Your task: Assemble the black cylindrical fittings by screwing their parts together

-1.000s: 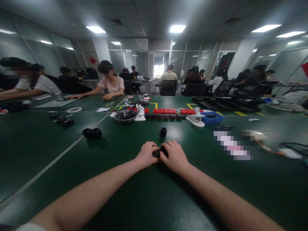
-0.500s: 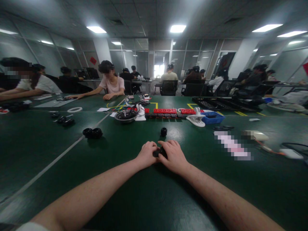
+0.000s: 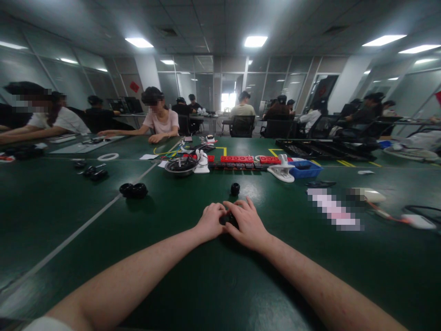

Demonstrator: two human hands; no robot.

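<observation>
In the head view, my left hand [image 3: 211, 221] and my right hand [image 3: 248, 223] meet over the green tabletop. Between them is a small black rounded part [image 3: 226, 219], mostly covered by my fingers. My left fingers are closed on its left side. My right thumb and fingers curve round its right side, with one finger raised. A similar black round part with a ring-like top [image 3: 235, 189] stands just beyond my hands. Farther left, two more black round parts [image 3: 133, 190] sit side by side.
Beyond lie a metal bowl of cables [image 3: 179, 167], red blocks in a row [image 3: 237, 159], a white stand [image 3: 282, 169] and a blue bin [image 3: 306, 169]. White adapters with cables [image 3: 417, 221] are at right. Other people [image 3: 160, 117] sit across and left.
My right fingers have shifted slightly on the black part, one finger now lifting upward. My left hand stays nearly still. The co-worker's outstretched hand at far left has moved a little.
</observation>
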